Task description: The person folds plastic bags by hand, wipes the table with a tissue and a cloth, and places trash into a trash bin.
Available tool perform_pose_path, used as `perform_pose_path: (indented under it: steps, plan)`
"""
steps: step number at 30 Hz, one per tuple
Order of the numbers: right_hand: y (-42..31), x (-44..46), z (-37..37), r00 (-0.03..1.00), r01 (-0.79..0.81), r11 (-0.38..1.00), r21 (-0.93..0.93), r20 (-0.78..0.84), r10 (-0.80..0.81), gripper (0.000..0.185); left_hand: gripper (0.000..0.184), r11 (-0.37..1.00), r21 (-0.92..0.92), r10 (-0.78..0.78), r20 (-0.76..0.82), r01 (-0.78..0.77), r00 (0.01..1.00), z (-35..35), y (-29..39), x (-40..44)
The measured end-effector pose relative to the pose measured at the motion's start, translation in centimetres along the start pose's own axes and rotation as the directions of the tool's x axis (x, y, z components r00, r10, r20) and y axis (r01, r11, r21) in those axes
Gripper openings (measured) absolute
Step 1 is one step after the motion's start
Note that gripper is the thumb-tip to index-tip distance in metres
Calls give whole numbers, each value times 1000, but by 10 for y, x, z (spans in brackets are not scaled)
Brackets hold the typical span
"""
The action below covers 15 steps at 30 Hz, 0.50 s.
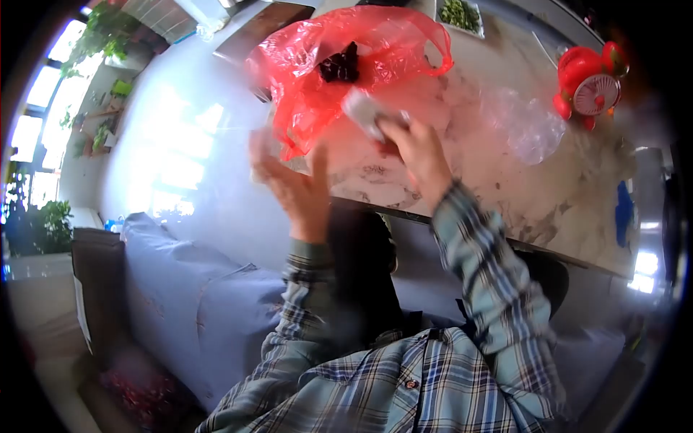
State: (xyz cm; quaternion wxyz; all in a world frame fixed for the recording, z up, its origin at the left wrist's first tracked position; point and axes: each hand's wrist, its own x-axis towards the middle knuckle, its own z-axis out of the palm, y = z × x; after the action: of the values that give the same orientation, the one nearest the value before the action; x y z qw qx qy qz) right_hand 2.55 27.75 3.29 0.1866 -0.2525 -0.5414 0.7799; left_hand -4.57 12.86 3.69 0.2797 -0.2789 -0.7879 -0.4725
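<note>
The right hand point(424, 153) had its grip closed around a pale object point(363, 114), white to grey and too blurred by motion for its kind, or any label on it, to be made out. It was above the marble-patterned worktop point(462, 173), just in front of a red plastic bag point(307, 85). The left hand point(297, 193) was near the bag's lower left side, its fingers spread and its thumb apart from them; whether it touched the plastic could not be told. A glossy dark bundle point(339, 65) showed amid the red folds. Any print on that wrinkled plastic was beyond reading. To the right lay a crumpled clear plastic bag point(533, 131), and beyond it a red fan point(596, 94) with a pale grille, its markings too small to read. Chopped greens point(460, 14) filled a white tray point(479, 27) at the far side.
</note>
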Motion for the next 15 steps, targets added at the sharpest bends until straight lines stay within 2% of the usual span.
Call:
perform_pose_path:
  steps: [1,3,4,5,6,7,8,10,11,13,14,15]
  plan:
    - [-1,29,6,999,37,999,-35,28,-36,26,73,990,118,-72,-21,74,997,3,-10,8]
    - [9,82,33,996,43,998,-50,-71,-47,29,55,984,103,-153,102,143,983,17,-52,9]
    - [15,106,47,997,47,998,-30,-66,-49,30,41,919,-167,-321,208,357,924,17,-61,13]
    - [21,128,61,997,52,999,-7,-59,-52,31,29,738,-393,-430,352,549,831,14,-65,13]
    - [25,145,76,994,108,989,96,-19,-107,34,17,784,-397,-413,239,477,879,12,-45,19]
    - [34,159,86,987,151,968,200,15,-157,38,17,740,-463,-421,248,488,873,11,-36,21]
    - [44,170,92,990,138,984,111,-52,-133,43,17,690,-522,-432,259,502,864,8,-29,21]
    - [64,171,82,923,359,924,-130,-100,-372,39,18,595,-596,-458,300,539,837,2,-15,24]
    - [70,171,69,867,453,853,-261,-95,-489,36,19,602,-594,-464,285,534,839,1,-14,24]
    - [18,84,25,939,344,881,-326,113,-325,23,21,601,-605,-466,266,522,844,3,-14,23]
    - [5,47,2,902,419,791,-445,107,-417,16,23,624,-647,-390,227,438,892,4,-16,20]
    - [-4,14,-26,860,467,678,-567,111,-498,11,26,664,-627,-386,178,407,905,5,-10,17]
